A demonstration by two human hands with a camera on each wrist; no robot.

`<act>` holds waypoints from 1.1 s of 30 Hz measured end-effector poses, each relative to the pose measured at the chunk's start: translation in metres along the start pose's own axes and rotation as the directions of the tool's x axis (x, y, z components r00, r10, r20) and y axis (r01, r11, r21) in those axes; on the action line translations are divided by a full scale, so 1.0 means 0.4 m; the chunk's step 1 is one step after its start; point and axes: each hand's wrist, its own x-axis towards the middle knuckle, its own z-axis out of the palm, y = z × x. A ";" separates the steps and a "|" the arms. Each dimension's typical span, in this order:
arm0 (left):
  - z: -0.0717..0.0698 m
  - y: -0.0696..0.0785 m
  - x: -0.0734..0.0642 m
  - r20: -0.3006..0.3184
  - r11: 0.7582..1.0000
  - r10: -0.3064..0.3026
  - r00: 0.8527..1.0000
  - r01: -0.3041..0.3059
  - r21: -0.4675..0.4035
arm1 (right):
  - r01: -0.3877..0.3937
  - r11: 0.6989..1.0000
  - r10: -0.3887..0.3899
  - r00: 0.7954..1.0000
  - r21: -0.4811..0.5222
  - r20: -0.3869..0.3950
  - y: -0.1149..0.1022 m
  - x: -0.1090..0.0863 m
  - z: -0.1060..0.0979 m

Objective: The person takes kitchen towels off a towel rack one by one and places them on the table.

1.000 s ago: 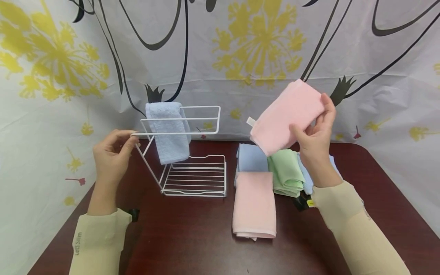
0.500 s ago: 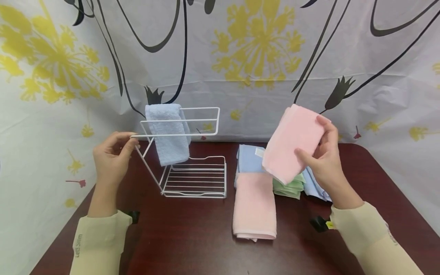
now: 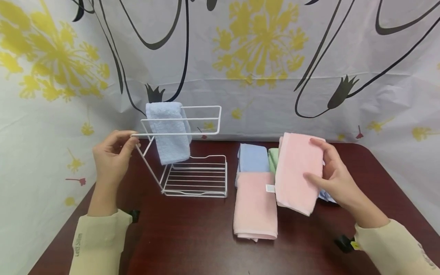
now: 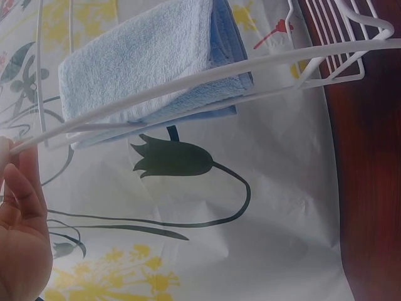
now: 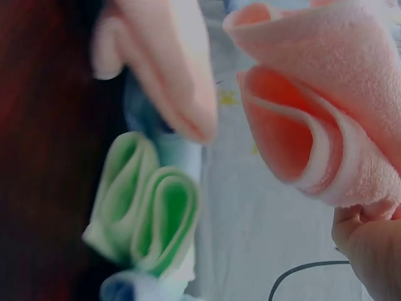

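With thumb and fingers, my left hand pinches the near left corner of a white wire rack. A light blue towel hangs folded over the rack's upper rails; the left wrist view shows this blue towel close up. My right hand grips a folded pink towel by its right side, thumb in front, above the folded towels on the table. Its rolled folds face the right wrist camera. Left of it, a second pink towel lies in front of a blue one.
A green towel is mostly hidden behind the held pink towel; the right wrist view shows the green towel's folds. Part of another blue towel shows under my right hand. A patterned sheet hangs behind the dark red table.
My right hand has brought the pink towel down toward the table and turned it more upright. The left hand keeps its hold on the rack, which has not moved.
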 end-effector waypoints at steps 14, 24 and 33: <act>0.004 -0.002 0.003 -0.012 1.000 0.003 1.000 -0.003 -0.021 | -0.239 0.969 0.246 0.954 -0.062 0.172 0.030 -0.104 -0.042; 0.002 -0.008 0.000 -0.017 0.998 -0.002 1.000 0.001 -0.057 | -0.336 0.942 0.329 0.917 -0.006 0.224 0.082 -0.131 -0.030; 0.003 -0.008 0.000 -0.017 0.999 0.000 1.000 -0.001 -0.053 | -0.386 0.919 0.394 0.897 -0.079 0.203 0.114 -0.143 -0.042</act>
